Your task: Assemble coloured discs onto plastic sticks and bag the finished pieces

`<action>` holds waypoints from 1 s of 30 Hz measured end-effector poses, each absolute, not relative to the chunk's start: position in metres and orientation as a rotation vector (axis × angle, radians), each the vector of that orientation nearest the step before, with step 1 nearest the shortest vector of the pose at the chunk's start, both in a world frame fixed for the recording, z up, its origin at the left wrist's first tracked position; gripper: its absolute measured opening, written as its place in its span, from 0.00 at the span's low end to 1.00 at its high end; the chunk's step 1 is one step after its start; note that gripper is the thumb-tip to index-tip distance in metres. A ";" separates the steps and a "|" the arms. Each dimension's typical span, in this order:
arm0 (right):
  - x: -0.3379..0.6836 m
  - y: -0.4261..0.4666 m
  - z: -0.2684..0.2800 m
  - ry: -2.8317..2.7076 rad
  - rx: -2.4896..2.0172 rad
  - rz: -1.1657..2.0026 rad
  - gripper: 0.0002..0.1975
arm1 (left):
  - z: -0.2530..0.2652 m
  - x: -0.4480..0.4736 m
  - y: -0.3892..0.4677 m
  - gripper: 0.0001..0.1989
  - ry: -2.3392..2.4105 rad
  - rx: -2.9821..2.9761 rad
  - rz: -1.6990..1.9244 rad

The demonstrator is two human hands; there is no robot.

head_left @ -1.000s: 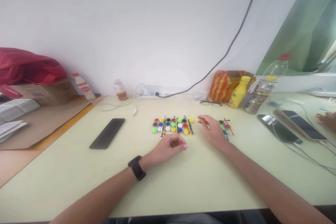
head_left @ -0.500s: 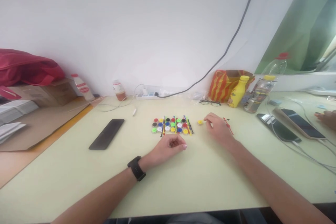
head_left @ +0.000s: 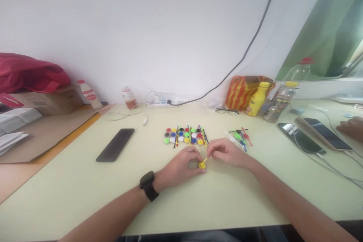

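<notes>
Between the thumb and fingers of my left hand is a small yellow disc, held low over the table. My right hand pinches a thin yellow stick, whose lower end meets the disc; whether the two are joined I cannot tell. Beyond my left hand, small round discs in several colours lie in rows, with coloured arrow-tipped sticks between them. Past my right hand lies a loose cluster of coloured discs and arrow sticks.
A black phone lies to the left. Two more phones with cables are on the right, near another person's hand. Along the wall stand a power strip, glasses, a striped bag and bottles.
My right hand has come left and nearer to my left hand, uncovering the right cluster. The yellow disc has left its spot beside the rows and is now in my left hand.
</notes>
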State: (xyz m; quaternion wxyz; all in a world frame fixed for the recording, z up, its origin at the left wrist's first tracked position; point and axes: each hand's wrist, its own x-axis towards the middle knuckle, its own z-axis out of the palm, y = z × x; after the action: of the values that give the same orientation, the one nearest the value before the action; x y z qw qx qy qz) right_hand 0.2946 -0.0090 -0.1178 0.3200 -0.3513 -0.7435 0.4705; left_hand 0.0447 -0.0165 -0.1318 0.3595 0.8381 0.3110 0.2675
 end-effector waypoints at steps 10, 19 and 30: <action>0.293 -0.013 -0.112 -1.755 -0.899 1.265 0.10 | -0.133 0.045 -0.006 0.15 0.824 1.783 0.860; 0.267 -0.028 -0.121 -1.829 -0.863 1.164 0.08 | -0.124 0.047 -0.009 0.17 0.682 1.719 0.863; 0.273 -0.029 -0.117 -1.903 -1.007 1.229 0.11 | -0.117 0.048 -0.016 0.16 0.601 1.837 0.861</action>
State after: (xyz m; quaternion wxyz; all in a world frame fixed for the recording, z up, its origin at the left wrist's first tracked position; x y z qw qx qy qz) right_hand 0.2729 -0.0292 -0.1172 0.3250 -0.3842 -0.7258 0.4689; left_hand 0.0481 -0.0157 -0.1166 0.4905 0.7566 0.2474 0.3547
